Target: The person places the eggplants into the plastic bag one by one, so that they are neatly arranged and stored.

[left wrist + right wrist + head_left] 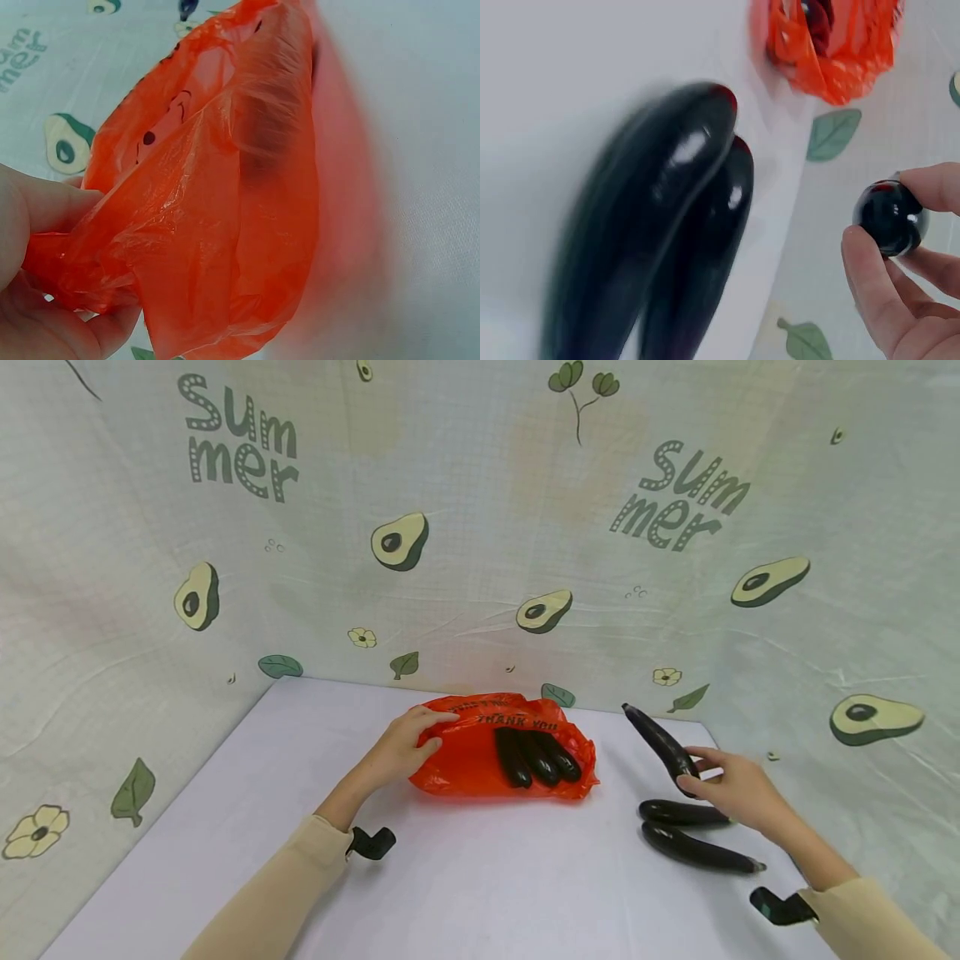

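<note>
My left hand (pixel 405 745) pinches the left end of a red plastic bag (pixel 457 768) printed "THANK YOU"; the left wrist view shows the film bunched between thumb and fingers. Several dark eggplants (pixel 538 758) lie side by side in the bag, seen through its open front. Over on the right, my right hand (pixel 738 785) grips one eggplant (pixel 660 739) near its rounded end, its stem end pointing up and toward the back left. Below that hand, two more eggplants, an upper one (pixel 678 812) and a lower one (pixel 697 850), rest on the white table.
A white table (pixel 480 877) spreads under everything. Pale cloth (pixel 465 527) printed with avocados, leaves and "summer" hangs behind and at both sides. Black wrist mounts, one at the left sleeve (pixel 372 842) and one at the right sleeve (pixel 780 907), stick out inward.
</note>
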The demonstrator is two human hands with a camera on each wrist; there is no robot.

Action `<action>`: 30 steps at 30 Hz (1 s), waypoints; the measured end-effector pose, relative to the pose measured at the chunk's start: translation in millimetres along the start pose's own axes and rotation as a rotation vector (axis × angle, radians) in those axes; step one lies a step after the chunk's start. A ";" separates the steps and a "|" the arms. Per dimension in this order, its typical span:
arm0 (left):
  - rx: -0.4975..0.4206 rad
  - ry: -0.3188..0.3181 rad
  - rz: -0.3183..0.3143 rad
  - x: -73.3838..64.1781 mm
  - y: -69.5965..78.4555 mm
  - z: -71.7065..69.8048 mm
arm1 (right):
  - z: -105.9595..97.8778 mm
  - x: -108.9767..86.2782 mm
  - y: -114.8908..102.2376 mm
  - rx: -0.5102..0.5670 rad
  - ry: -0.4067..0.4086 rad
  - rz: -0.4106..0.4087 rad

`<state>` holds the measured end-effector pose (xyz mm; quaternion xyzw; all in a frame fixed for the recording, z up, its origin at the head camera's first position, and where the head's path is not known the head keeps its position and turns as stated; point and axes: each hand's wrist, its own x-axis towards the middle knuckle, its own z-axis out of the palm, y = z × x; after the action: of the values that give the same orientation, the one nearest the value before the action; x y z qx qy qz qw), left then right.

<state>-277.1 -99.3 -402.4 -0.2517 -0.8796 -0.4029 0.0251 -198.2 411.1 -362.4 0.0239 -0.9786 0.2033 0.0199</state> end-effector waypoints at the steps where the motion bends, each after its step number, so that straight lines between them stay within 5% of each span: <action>1: 0.003 0.000 0.001 -0.2 0.2 -0.1 | 1.8 -2.9 -3.5 0.006 0.001 -0.004; 16: 0.026 0.013 0.041 -0.6 0.3 1.1 | 35.3 -42.1 -54.7 0.146 -0.040 -0.110; 30: 0.023 0.013 0.047 -2.2 3.1 2.2 | 73.1 -27.8 -86.7 0.252 -0.132 -0.079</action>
<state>-273.4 -97.0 -402.3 -0.2692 -0.8779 -0.3936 0.0434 -167.9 303.6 -396.3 0.0779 -0.9429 0.3214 -0.0396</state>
